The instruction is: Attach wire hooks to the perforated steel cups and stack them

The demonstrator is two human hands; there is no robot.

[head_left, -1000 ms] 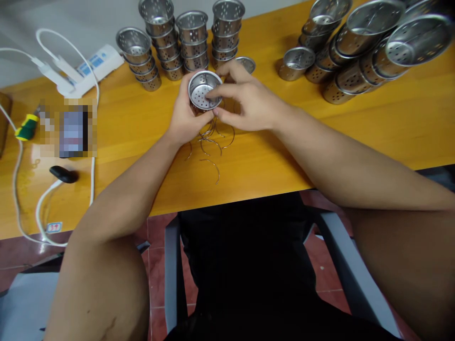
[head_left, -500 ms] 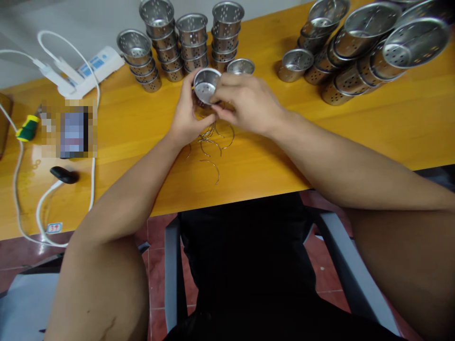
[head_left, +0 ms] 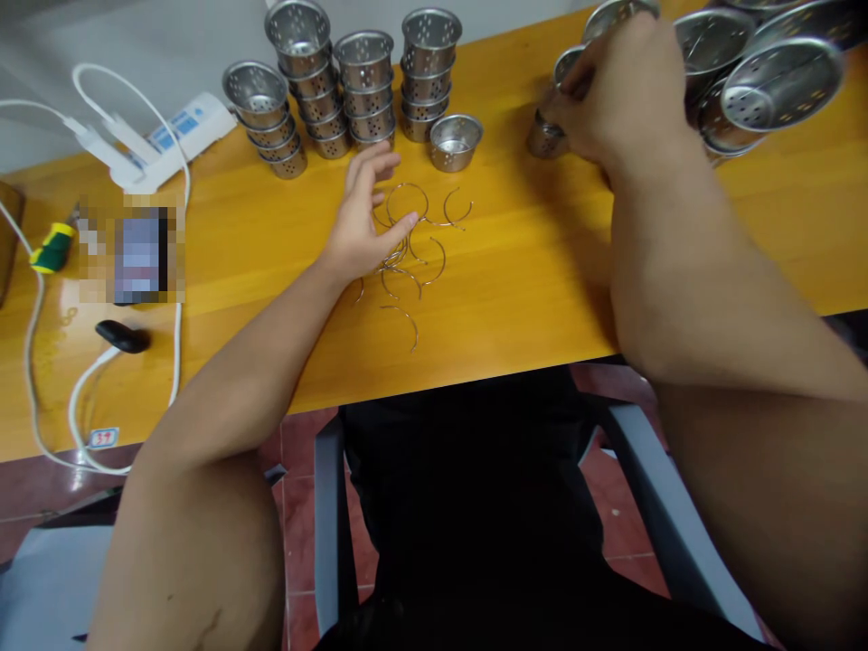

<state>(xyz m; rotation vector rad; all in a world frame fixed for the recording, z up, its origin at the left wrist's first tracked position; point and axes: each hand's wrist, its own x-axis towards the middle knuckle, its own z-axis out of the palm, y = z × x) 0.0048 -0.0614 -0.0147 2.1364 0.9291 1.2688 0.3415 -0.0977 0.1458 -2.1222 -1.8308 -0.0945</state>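
Note:
My left hand [head_left: 366, 217] is open over the table, its fingers spread and curved around nothing. Thin bent wire rings and arcs [head_left: 407, 185] lie beneath and beside its thumb. At the right, my right hand [head_left: 617, 90] has its fingers closed on a small perforated steel cup [head_left: 567, 65], whose rim shows past the knuckles. Right below those fingers stands another perforated cup [head_left: 546, 141]; whether the two touch is hidden by the hand. A single steel cup [head_left: 453, 155] sits upright between my hands.
Stacks of perforated cups [head_left: 366, 95] line the back. Taller stacks [head_left: 779, 90] stand at the far right, partly behind my right arm. On the left are a white power strip [head_left: 196, 136] with cables, a screwdriver [head_left: 52, 249], a blurred-out device [head_left: 141, 253] and a black plug-like object [head_left: 122, 334].
The cup has left my left hand, which has opened in place. My right hand has moved right and away from me, to the single cup by the right stacks.

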